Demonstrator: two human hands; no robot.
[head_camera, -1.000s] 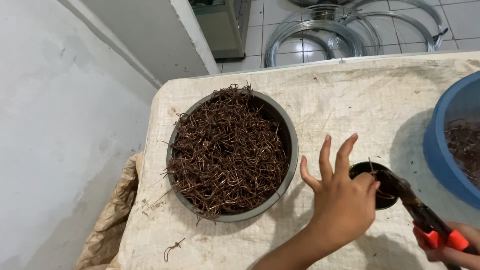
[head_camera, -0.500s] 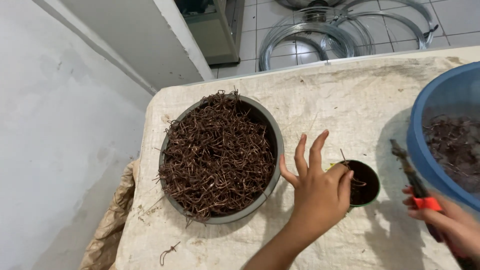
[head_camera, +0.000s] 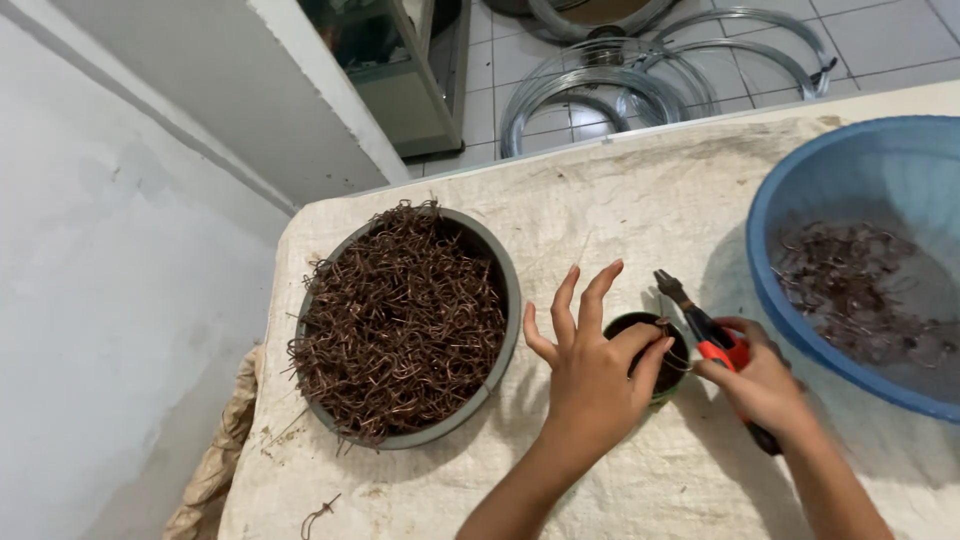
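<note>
left hand (head_camera: 590, 375) fingers spread over small cup (head_camera: 652, 352); right hand (head_camera: 762, 380) grip grasping pliers (head_camera: 712, 343)

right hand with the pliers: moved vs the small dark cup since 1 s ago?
Yes. The right hand with the red-handled pliers has come up from below and right of the small dark cup to right beside it, tips above the rim.

A cloth-covered surface (head_camera: 620, 200) carries a grey bowl (head_camera: 505, 300) of brown wire pieces, a small dark cup (head_camera: 668, 378), a blue basin (head_camera: 790, 190) and a stray wire (head_camera: 318, 517).
</note>
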